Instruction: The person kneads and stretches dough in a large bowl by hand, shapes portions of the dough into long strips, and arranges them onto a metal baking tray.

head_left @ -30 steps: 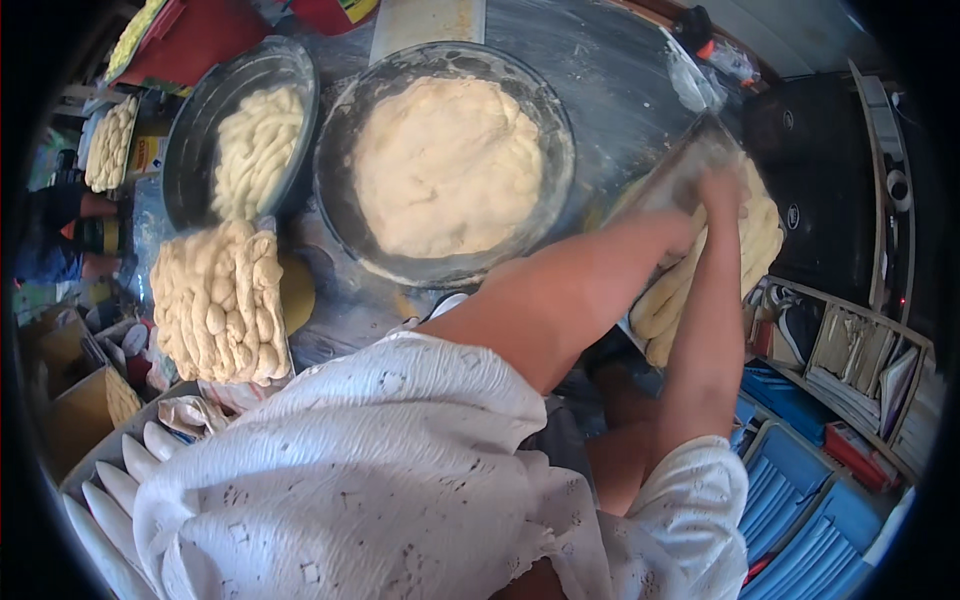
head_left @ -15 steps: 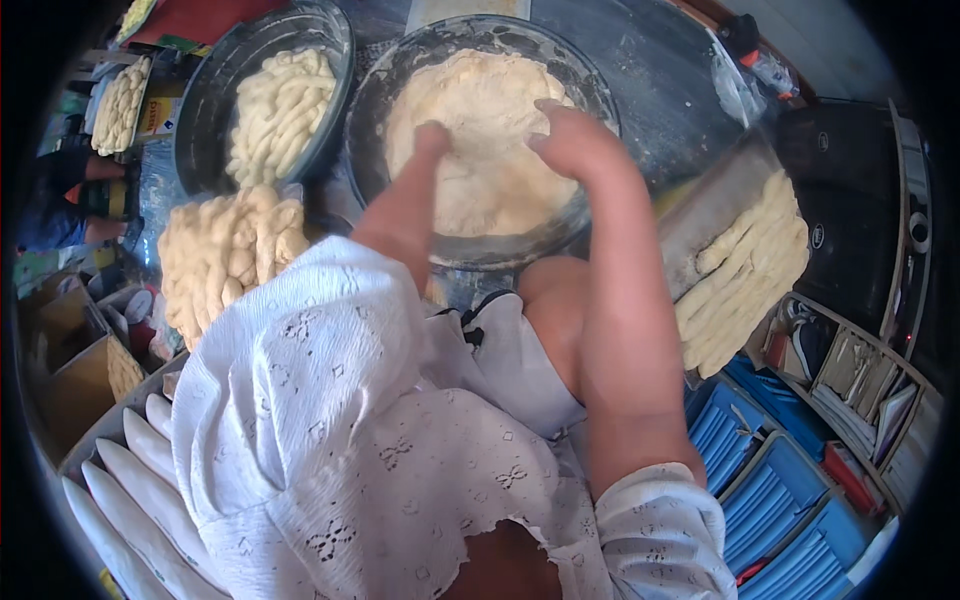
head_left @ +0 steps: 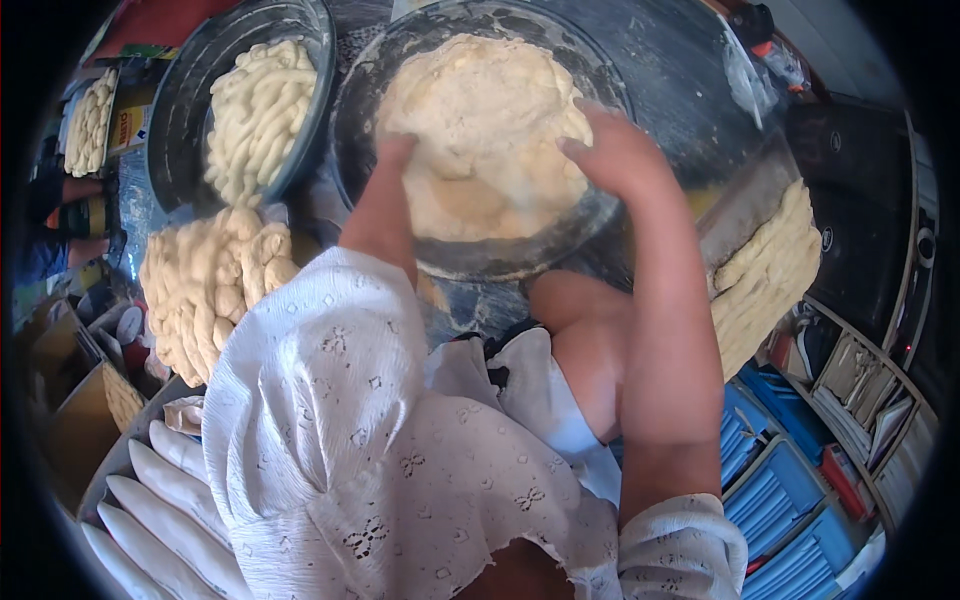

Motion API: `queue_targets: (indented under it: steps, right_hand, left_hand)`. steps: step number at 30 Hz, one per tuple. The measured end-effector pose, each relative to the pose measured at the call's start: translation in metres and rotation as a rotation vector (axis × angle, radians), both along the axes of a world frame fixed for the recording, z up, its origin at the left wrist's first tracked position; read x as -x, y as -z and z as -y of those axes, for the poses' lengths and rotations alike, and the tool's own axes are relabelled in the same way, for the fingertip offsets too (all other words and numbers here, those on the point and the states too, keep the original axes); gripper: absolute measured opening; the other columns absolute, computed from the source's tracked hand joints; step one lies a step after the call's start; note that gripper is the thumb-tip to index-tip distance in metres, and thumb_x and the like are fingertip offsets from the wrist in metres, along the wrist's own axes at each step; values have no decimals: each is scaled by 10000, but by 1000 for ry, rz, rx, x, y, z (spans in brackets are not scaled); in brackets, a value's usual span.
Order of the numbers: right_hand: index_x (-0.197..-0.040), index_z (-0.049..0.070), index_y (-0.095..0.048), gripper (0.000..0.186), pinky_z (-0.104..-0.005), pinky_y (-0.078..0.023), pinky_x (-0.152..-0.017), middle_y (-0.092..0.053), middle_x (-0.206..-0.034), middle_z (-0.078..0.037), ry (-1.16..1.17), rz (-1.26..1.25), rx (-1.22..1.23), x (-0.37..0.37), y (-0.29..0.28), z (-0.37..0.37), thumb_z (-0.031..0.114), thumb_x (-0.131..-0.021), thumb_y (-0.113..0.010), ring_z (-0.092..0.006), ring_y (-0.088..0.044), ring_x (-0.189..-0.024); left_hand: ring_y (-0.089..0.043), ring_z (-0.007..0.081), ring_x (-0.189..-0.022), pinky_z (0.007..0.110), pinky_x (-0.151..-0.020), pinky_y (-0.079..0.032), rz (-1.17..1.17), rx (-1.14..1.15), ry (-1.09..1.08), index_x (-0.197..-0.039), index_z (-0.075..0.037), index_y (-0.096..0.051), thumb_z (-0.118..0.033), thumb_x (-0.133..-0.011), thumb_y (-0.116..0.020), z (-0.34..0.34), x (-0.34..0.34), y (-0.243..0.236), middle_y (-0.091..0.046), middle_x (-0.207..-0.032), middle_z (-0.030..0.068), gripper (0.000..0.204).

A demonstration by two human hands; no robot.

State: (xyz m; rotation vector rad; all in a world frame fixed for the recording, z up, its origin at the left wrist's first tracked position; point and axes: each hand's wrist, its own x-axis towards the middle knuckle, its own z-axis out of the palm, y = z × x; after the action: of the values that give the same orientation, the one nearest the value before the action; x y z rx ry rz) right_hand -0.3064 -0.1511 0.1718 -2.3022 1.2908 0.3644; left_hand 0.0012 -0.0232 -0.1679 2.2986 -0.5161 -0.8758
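Observation:
A large round mass of pale, floury dough [head_left: 480, 110] fills much of a dark round basin [head_left: 350, 185] in front of me. My left hand [head_left: 397, 150] is closed on the dough's left edge, and its fingertips are hidden there. At the right edge my right hand [head_left: 622, 152] grips the dough, thumb toward the middle and fingers farther back. Between the hands the dough's surface is uneven, with a smoother hollow toward my side.
A second dark basin [head_left: 180, 130] at left holds thick dough strips [head_left: 262, 110]. Piled dough pieces [head_left: 210, 285] stand near my left arm; a tray of long dough strips [head_left: 770, 275] lies right. Blue compartments [head_left: 790, 500] are lower right, pale elongated shapes [head_left: 175, 510] lower left.
My hands have moved farther apart, to opposite edges of the dough. The dough looks raised and bulges toward the far side. The view has shifted slightly.

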Motion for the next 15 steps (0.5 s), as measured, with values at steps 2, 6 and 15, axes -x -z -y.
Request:
queue_targets:
  steps: [2, 6, 15]
  right_hand:
    - [-1343, 126, -346, 604, -412, -400, -941, -435, -1289, -185, -36, 22, -24, -6, 3, -2, 388, -832, -533, -317, -457, -1163]
    - [-1342, 126, -348, 607, -413, -401, -938, -435, -1287, -191, 78, -27, 6, 30, 11, 9, 385, -827, -539, -322, -460, -1158]
    - [-1327, 126, -375, 602, -400, -398, -944, -428, -1298, -187, 52, 6, -9, 21, 4, 7, 409, -821, -537, -320, -454, -1165]
  left_hand:
    - [-564, 210, -622, 338, -564, -456, -256, 178, -309, -743, -31, -615, -307, -736, -651, -13, -19, 1, -574, -686, 81, 279]
    - [-500, 179, -550, 342, -468, -382, -624, 19, -286, -792, -57, -603, -348, -757, -607, 47, 39, -71, -519, -644, 54, 293]
    - [-547, 247, -684, 356, -656, -467, -981, 797, -525, -958, -25, -544, -288, -795, -528, 39, 34, -80, -568, -754, 108, 309]
